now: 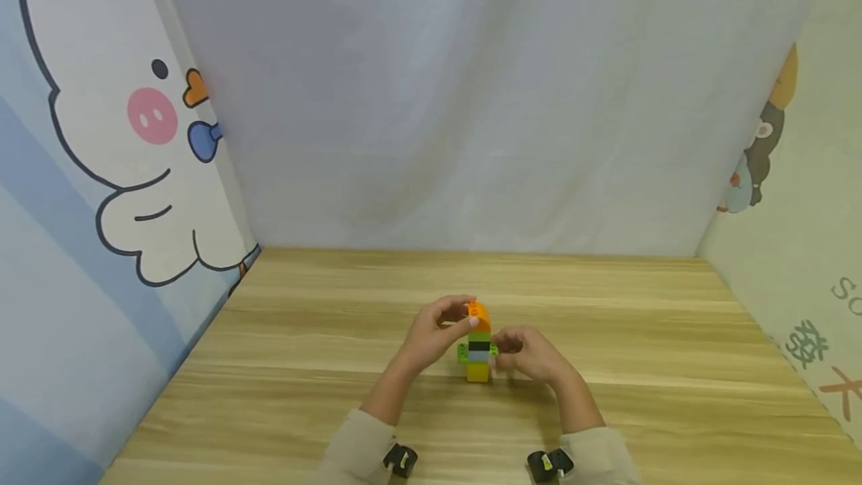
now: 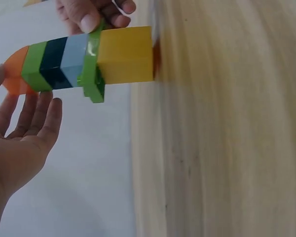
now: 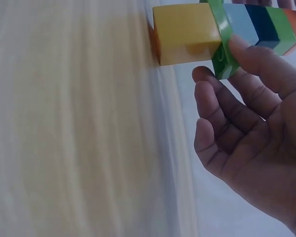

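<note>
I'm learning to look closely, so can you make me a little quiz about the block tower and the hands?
1. True or false: the block tower stands upright on the wooden table.
2. Which block is at the very bottom? A) orange B) yellow C) dark blue
3. Fill in: the left hand touches the ___ block at the top.

Key
1. True.
2. B, the yellow block sits on the table; a wide green plate lies just above it.
3. Orange: the orange block caps the tower, while the right hand steadies it lower down, by the green plate.
</note>
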Available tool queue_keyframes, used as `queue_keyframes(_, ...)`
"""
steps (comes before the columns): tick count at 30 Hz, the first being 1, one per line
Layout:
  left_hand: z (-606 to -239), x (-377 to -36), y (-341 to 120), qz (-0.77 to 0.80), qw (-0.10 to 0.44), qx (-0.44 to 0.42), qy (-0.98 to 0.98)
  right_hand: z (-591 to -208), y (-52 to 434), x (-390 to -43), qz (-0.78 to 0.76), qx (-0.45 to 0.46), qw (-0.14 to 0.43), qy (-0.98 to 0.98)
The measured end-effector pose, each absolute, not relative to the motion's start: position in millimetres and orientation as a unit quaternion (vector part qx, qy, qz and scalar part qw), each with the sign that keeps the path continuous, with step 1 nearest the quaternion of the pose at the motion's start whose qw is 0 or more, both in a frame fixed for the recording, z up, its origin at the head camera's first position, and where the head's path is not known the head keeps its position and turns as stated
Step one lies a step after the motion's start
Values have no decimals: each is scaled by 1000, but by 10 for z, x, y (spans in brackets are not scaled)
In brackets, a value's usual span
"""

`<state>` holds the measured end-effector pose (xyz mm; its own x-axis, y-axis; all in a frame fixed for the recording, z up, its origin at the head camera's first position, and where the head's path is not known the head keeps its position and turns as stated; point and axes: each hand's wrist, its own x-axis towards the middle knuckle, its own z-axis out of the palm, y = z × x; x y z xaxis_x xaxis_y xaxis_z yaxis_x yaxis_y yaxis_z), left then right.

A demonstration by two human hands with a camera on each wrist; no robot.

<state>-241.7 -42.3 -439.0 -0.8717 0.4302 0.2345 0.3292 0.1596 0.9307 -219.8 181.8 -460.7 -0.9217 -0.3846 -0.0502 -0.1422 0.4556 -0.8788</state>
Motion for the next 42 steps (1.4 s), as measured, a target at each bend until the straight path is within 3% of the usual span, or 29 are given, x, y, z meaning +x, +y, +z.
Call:
queue_keyframes(7, -4504, -2491, -335, 625, -22, 213, 751, -4654, 1744, -2201, -497, -124, 77, 855)
queue_keyframes(13, -4535, -2530, -317, 632, -37, 209, 746, -4648, 1684, -2197, -492, -140, 52, 858)
queue_keyframes(28, -4596, -2650, -310, 647, 9, 199, 736, -4694, 1579, -2190, -505, -104, -9, 857)
queue_keyframes(42, -4629, -2671, -306, 626, 28, 166, 762, -4689, 1589, -2267, -484, -120, 2, 867)
